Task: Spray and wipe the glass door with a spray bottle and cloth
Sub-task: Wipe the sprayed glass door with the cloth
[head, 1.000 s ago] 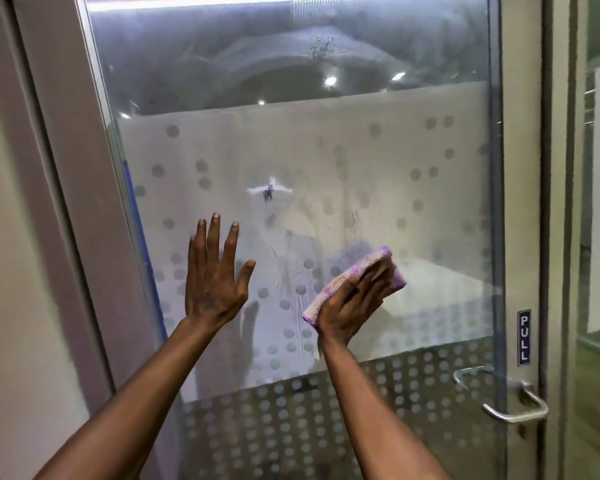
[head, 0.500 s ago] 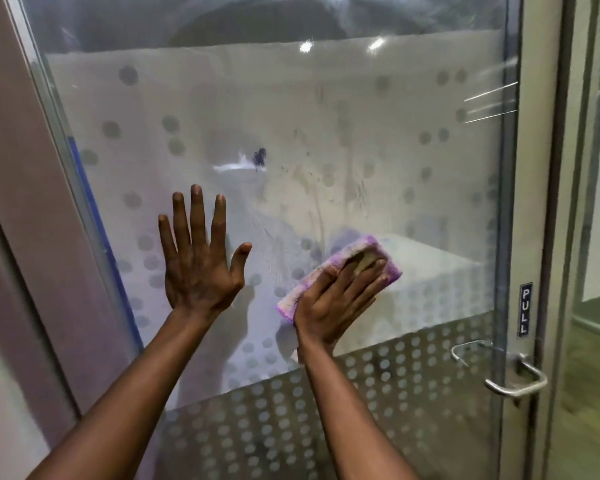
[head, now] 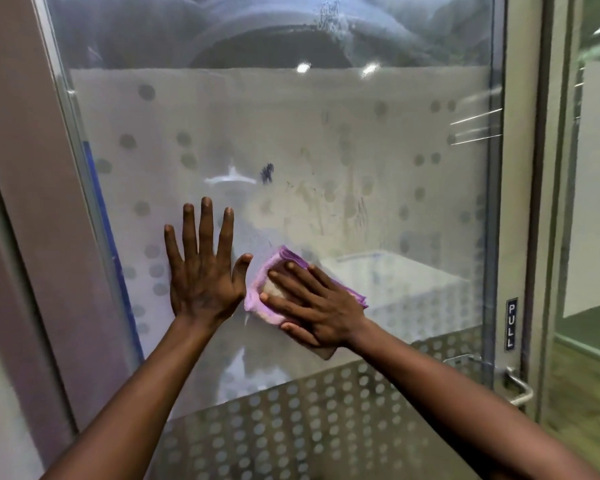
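The glass door (head: 378, 161) fills the view, with frosted dots and smeary streaks across its middle. My left hand (head: 203, 271) lies flat on the glass, fingers spread and pointing up. Just to its right, my right hand (head: 312, 306) presses a folded purple cloth (head: 278, 268) against the pane with straight fingers pointing left. The cloth nearly touches my left thumb. A small dark mark (head: 266, 173) sits on the glass above the hands. No spray bottle is in view.
A metal door handle (head: 516, 386) and a PULL label (head: 511, 323) are on the door's right edge. The door frame (head: 32, 202) runs down the left. A dotted band (head: 291, 427) covers the lower glass.
My right hand has slid the cloth leftwards and a little down, and now points left beside my left thumb. My left hand has stayed flat on the glass.
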`<state>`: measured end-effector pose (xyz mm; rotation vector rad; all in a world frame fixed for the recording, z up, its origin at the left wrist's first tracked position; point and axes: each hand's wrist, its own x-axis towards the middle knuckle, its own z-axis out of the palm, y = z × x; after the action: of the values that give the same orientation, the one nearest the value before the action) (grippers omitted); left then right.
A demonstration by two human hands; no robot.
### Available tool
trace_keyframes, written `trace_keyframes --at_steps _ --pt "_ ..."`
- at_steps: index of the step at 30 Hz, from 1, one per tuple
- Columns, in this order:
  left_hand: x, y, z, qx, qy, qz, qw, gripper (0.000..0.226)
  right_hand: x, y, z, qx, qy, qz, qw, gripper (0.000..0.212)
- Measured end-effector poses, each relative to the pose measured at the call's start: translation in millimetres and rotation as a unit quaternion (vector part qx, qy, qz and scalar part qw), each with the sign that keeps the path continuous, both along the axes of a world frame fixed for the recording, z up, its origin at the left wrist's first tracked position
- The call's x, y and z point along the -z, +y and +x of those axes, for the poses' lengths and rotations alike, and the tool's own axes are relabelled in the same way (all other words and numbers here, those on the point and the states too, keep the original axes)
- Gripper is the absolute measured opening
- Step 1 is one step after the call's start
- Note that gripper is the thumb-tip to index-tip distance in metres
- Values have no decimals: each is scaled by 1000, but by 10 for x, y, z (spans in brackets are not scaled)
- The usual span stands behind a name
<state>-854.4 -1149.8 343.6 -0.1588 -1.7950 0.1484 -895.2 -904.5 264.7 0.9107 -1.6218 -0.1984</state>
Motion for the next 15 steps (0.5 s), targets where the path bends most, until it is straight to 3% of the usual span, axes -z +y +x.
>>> trace_keyframes --at_steps 2,5,6,8,10,11,13,15 --pt "-3 7 4 6 0 1 1000 77 -112 190 -24 27 -2 -29 999 66" --pt "-1 23 -6 15 4 5 1000 79 -187 370 -14 97 -51 -260 959 66" --pt "0 16 -14 14 6 4 1000 79 -209 385 8 122 -86 -363 920 66" --pt "8 14 -29 16 9 3 1000 78 -295 394 45 113 -149 -566 803 71" --pt "10 17 -28 24 13 5 1000 77 -406 338 75 79 -172 -684 705 77" --pt "9 21 -29 28 13 7 1000 77 -438 291 79 78 -173 -708 681 78" --pt "9 26 -38 33 12 11 999 78 -462 192 73 84 -167 -714 675 77" --pt "14 36 -41 37 15 11 999 77 -421 90 66 83 -142 -658 735 72"
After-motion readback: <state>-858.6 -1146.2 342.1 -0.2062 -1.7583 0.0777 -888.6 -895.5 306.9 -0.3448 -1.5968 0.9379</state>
